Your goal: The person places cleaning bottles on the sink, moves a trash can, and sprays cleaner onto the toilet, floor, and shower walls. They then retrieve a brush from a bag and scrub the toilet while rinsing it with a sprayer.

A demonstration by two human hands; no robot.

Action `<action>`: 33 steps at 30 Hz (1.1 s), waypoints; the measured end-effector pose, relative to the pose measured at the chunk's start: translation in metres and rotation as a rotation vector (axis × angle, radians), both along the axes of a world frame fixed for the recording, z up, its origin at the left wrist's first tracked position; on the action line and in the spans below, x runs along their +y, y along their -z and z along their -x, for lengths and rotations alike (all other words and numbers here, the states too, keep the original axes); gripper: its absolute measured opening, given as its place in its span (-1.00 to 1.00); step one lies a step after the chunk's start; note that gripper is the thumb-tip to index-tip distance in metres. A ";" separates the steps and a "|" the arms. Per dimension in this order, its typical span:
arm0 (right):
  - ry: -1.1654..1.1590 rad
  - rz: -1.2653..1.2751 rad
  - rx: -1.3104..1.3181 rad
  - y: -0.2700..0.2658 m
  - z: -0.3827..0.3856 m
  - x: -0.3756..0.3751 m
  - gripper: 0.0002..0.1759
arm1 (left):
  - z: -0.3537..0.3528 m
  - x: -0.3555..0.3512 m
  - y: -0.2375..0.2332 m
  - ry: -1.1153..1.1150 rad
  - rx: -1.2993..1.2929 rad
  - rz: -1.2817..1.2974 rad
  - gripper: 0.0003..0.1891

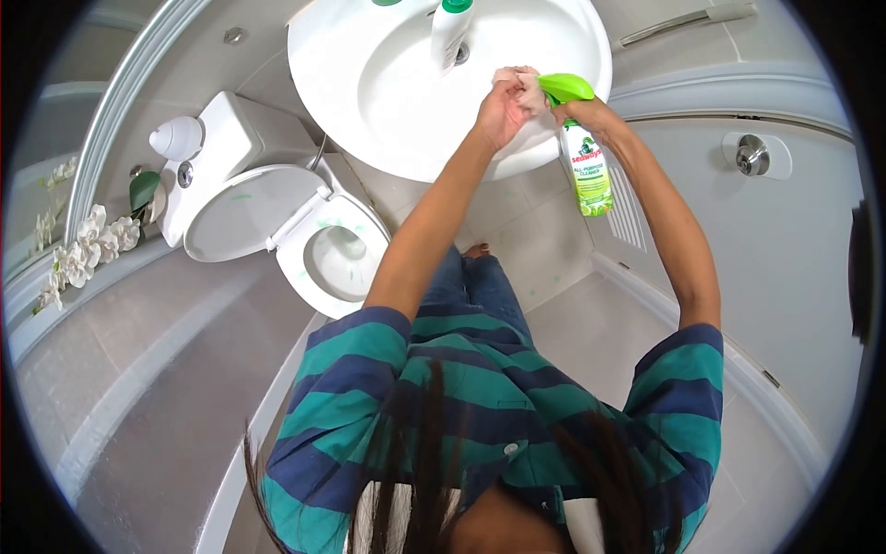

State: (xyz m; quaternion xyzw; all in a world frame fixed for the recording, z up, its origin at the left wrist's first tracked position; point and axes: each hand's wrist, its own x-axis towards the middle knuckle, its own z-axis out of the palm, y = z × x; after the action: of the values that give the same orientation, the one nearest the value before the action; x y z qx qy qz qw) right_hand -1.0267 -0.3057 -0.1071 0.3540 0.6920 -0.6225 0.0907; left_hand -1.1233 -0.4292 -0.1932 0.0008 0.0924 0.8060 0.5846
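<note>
Over the right part of the white sink (388, 111), my left hand (503, 115) is closed on a crumpled pale pink cloth (528, 89). My right hand (591, 114) grips the neck of a spray bottle (591, 175) of all-purpose cleaner, white and green with a bright green spray head. The bottle hangs upright past the sink's front rim, its spray head close beside the cloth. A white bottle with a green cap (450, 37) stands near the drain.
Left of me is a toilet (318, 294) with its lid raised and green streaks on seat and bowl. White artificial flowers (88, 247) stand beside its tank. A door with a round knob (752, 155) is on the right. A metal bar (683, 25) is mounted at upper right.
</note>
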 end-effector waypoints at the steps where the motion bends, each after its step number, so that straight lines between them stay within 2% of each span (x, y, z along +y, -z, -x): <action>1: 0.027 0.023 -0.070 -0.004 0.000 0.001 -0.61 | -0.004 0.004 0.001 0.001 -0.142 0.026 -0.75; 3: 0.080 0.074 -0.217 -0.015 0.001 -0.001 -0.62 | -0.017 0.013 -0.002 -0.128 -0.009 0.211 -0.75; 4: 0.079 0.058 -0.187 -0.012 0.001 -0.002 -0.64 | -0.021 0.015 -0.006 -0.194 0.057 0.304 -0.74; 7: 0.083 0.015 -0.109 0.000 -0.002 -0.003 -0.67 | -0.017 0.023 -0.003 -0.114 -0.032 0.490 -0.71; 10: 0.073 -0.019 -0.068 0.012 -0.007 -0.003 -0.66 | -0.016 0.023 0.000 -0.128 0.046 0.645 -0.77; 13: 0.036 -0.030 -0.072 0.018 -0.013 -0.002 -0.58 | -0.016 0.020 0.010 -0.147 0.168 0.664 -0.81; 15: 0.044 -0.008 -0.096 0.017 -0.014 -0.003 -0.57 | -0.007 0.017 0.026 -0.026 0.404 0.753 -0.75; 16: 0.053 -0.073 -0.069 0.018 -0.015 -0.004 -0.68 | -0.003 0.013 0.030 0.034 0.524 0.797 -0.71; 18: 0.066 -0.203 -0.017 0.019 -0.021 -0.007 -0.84 | 0.006 -0.006 0.037 0.117 1.216 1.054 -0.60; 19: 0.044 -0.313 -0.052 0.017 -0.021 -0.008 -0.82 | 0.011 -0.017 0.035 0.160 1.569 1.164 -0.55; 21: 0.006 -0.527 -0.116 0.013 -0.020 -0.008 -0.78 | 0.022 -0.034 0.024 0.079 1.601 1.203 -0.47; 25: -0.034 -0.446 -0.240 0.007 -0.016 -0.002 -0.76 | 0.045 -0.069 0.003 -0.154 1.603 1.258 -0.40; 28: -0.073 -0.330 -0.003 0.008 -0.018 -0.002 -0.74 | 0.059 -0.082 0.006 -0.096 1.458 1.294 -0.38; 29: -0.052 -0.314 -0.013 0.010 -0.018 -0.001 -0.73 | 0.062 -0.084 0.010 -0.033 1.393 1.291 -0.35; 32: 0.001 -0.328 -0.030 0.010 -0.013 0.003 -0.72 | 0.058 -0.068 0.035 0.255 1.513 1.294 -0.33; 33: 0.006 -0.363 -0.033 0.008 -0.012 -0.002 -0.72 | 0.054 -0.058 0.040 0.369 1.499 1.310 -0.38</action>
State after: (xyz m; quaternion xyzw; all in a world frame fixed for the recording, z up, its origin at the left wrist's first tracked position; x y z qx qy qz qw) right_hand -1.0151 -0.3074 -0.1149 0.3766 0.7903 -0.4821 0.0348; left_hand -1.1768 -0.4870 -0.2336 0.2001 0.8583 0.2852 0.3768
